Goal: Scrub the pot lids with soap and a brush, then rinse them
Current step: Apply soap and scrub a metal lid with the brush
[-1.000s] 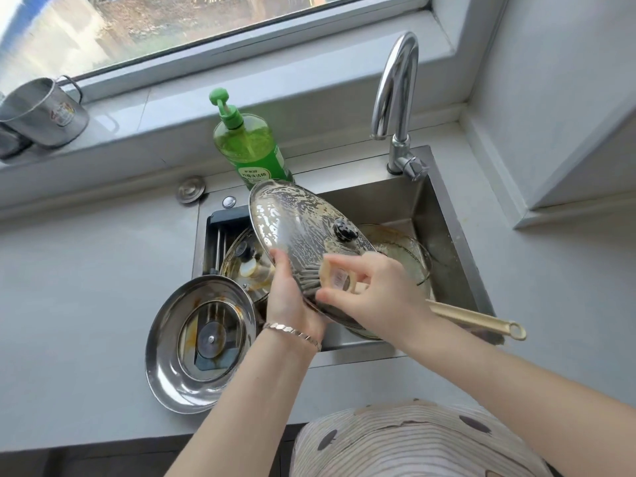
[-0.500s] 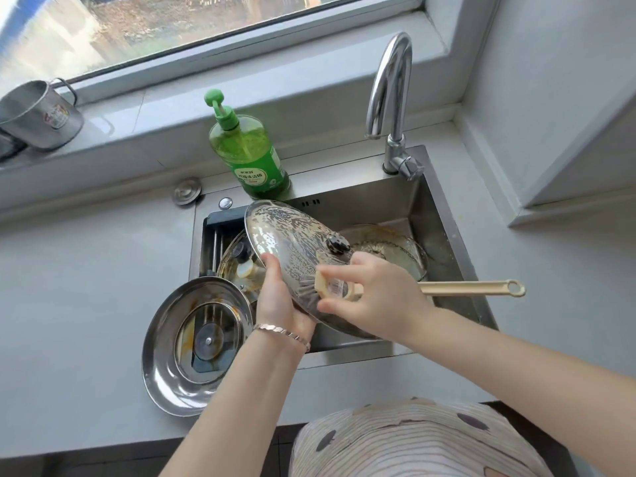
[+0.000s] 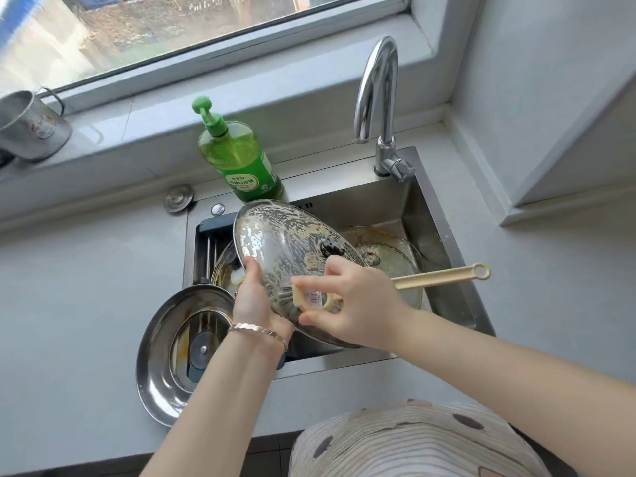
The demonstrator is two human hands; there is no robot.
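Right hand: my right hand (image 3: 358, 304) is clamped on the head end of the brush (image 3: 440, 277), bristles pressed to the lid; the cream handle points right, over the sink.
Left hand: my left hand (image 3: 256, 304) grips the lower-left rim of the glass lid (image 3: 275, 242), thumb on its top face; a bracelet (image 3: 258, 331) circles the wrist.
Glass lid: tilted over the sink (image 3: 444, 242), streaked with suds, black knob (image 3: 332, 249) near its right side.
Other lids: a steel lid (image 3: 161, 356) lies upside down across the sink's left edge and the counter (image 3: 86, 287); a second glass lid (image 3: 395, 253) rests in the basin, behind my right hand.
Surroundings: green soap bottle (image 3: 241, 156) at the sink's back edge; faucet (image 3: 377, 108) to its right; metal mug (image 3: 31, 125) on the window ledge.
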